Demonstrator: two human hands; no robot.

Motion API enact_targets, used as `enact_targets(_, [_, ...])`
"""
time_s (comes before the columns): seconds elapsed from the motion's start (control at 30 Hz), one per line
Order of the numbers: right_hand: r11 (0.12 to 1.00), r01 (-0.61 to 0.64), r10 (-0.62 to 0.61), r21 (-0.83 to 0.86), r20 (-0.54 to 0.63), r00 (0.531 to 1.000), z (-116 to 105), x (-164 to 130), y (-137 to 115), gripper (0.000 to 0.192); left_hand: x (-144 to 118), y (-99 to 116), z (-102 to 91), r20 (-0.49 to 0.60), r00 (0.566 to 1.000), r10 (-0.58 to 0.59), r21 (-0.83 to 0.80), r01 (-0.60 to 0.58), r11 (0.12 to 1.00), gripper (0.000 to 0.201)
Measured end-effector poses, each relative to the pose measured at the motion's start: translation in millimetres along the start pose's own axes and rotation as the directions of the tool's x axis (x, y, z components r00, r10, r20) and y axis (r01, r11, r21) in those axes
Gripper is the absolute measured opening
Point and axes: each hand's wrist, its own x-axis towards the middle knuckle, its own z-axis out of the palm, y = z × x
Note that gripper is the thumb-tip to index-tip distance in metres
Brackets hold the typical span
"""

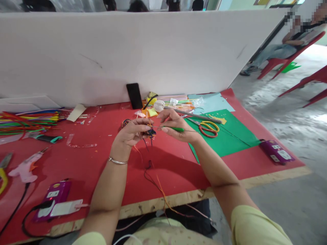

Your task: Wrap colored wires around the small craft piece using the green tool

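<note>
My left hand [135, 131] pinches a small piece of dark blue and orange yarn work [151, 132] over the middle of the table. Loose dark and orange yarn strands [155, 183] trail down past the table's front edge. In my right hand [176, 127] is a crochet hook with a green handle [178, 129], its thin metal shaft pointing left at the yarn work. Its tip is too small to make out. Part of a multicoloured yarn bundle [124, 123] shows behind my left hand.
Scissors [209, 128] lie on a green sheet [230, 136] at right. A phone [134, 96] leans on the white board [127, 51]. At left are coloured pipe cleaners [30, 122], a cutter [48, 138], a pink glue gun [27, 167] and a purple box [55, 197]. Another purple box [276, 151] stands far right.
</note>
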Motion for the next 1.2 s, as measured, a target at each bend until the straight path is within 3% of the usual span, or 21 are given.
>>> enact_targets(0.3, [0.997,0.051,-0.05,-0.05,0.033,0.998,-1.3,-1.5,-0.7,0.025,-3.4,3.8,1.8,-0.01,1.0,0.005,0.078,-0.005,0.997,0.033])
enact_targets(0.63, [0.997,0.06,-0.062,0.044,0.052,0.997,-0.3,-1.6,1.3,0.027,-0.5,0.0,-0.2,0.058,0.998,-0.035,0.093,0.03,0.995,0.031])
enact_targets(1.03, [0.973,0.092,-0.064,-0.214,0.134,0.989,-8.3,-0.1,-14.2,0.028,2.4,0.6,-1.0,0.128,0.988,-0.091,0.036,0.088,0.996,0.032])
enact_targets(1.2, [0.999,0.032,-0.031,-0.007,0.066,0.997,-5.5,-0.1,-11.5,0.027,2.2,-0.9,-1.7,0.15,0.986,-0.075,0.055,0.068,0.996,0.031])
